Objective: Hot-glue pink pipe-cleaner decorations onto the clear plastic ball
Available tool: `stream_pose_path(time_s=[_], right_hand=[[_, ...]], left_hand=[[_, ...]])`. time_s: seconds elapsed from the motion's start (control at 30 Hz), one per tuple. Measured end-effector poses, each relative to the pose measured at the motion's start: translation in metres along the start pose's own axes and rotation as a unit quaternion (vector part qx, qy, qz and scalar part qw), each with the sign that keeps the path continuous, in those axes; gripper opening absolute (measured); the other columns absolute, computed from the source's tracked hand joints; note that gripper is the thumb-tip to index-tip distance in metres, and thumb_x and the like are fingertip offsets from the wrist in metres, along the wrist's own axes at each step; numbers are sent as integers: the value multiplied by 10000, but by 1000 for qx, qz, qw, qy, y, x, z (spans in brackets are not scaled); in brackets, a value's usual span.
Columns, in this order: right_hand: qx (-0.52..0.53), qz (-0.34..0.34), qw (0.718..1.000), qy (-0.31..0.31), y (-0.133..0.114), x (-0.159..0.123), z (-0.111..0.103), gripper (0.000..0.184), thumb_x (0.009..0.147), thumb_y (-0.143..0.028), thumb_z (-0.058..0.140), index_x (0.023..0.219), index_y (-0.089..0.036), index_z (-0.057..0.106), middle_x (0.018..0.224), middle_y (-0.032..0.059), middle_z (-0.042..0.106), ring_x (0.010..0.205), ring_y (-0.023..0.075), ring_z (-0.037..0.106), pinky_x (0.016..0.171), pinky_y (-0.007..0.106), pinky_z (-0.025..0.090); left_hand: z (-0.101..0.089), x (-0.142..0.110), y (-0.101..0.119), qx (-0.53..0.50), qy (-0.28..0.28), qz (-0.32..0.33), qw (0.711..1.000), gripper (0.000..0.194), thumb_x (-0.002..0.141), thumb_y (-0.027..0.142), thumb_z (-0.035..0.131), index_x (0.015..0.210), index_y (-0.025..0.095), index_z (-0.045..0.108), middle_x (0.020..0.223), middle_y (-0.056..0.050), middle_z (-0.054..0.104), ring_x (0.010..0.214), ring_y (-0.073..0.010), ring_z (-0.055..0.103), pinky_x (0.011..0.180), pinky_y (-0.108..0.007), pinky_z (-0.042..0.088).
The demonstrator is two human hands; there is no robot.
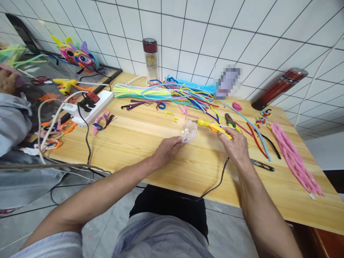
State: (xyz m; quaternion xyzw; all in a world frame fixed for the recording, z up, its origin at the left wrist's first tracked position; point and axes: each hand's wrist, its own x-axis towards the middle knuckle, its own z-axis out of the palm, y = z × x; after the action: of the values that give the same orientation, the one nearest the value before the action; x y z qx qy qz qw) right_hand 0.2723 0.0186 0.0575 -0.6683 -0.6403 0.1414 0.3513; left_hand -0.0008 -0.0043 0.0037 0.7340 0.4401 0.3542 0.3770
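My left hand (pixel 168 151) is closed on the lower edge of a small clear plastic piece (pixel 189 131), rounded like a cup; its exact kind I cannot make out. In my right hand (pixel 236 146) is a yellow hot glue gun (pixel 211 125) with an orange trigger, its nozzle pointing left at the upper rim of the plastic piece. Whether nozzle and rim touch is unclear. A black cord (pixel 225 172) hangs over the table's front edge below my right hand. Just behind the glue gun lie pliers (pixel 231 121) with dark and yellow-green parts.
Bundled pipe cleaners (pixel 150 90) lie along the wall, pink ones (pixel 294 157) at the right. A red thermos (pixel 279 89) and glass bottle (pixel 151 59) stand behind. A white power strip (pixel 92 107) with cords, another glue gun (pixel 66 85) and a co-worker's sleeve (pixel 13 122) are left.
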Motion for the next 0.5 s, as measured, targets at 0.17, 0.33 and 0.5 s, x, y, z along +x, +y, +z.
stream_pose_path(time_s=[0.17,0.33,0.5], right_hand=[[7,3,1000,-10,0,0,-2,431,763,-443,609,1031,-210,853,880,49,796,731,228,635,665,329,448],[-6,7,1000,-2,-2,0,-5,436,774,-452,579,999,-198,853,808,49,766,723,233,629,650,328,425],[-12,8,1000,2,-1,1,-1,437,774,-456,591,1018,-203,852,790,45,764,736,242,641,660,332,444]], left_hand=[[1,0,-1,-12,8,5,1000,208,1027,317,533,949,208,693,980,-39,784,962,-204,720,872,-296,518],[1,0,0,-14,9,7,1000,211,1029,308,533,971,202,707,1004,-47,794,974,-205,727,881,-297,522],[1,-1,0,-3,10,-2,1000,213,1029,305,537,960,211,716,1002,-43,800,979,-208,734,885,-301,535]])
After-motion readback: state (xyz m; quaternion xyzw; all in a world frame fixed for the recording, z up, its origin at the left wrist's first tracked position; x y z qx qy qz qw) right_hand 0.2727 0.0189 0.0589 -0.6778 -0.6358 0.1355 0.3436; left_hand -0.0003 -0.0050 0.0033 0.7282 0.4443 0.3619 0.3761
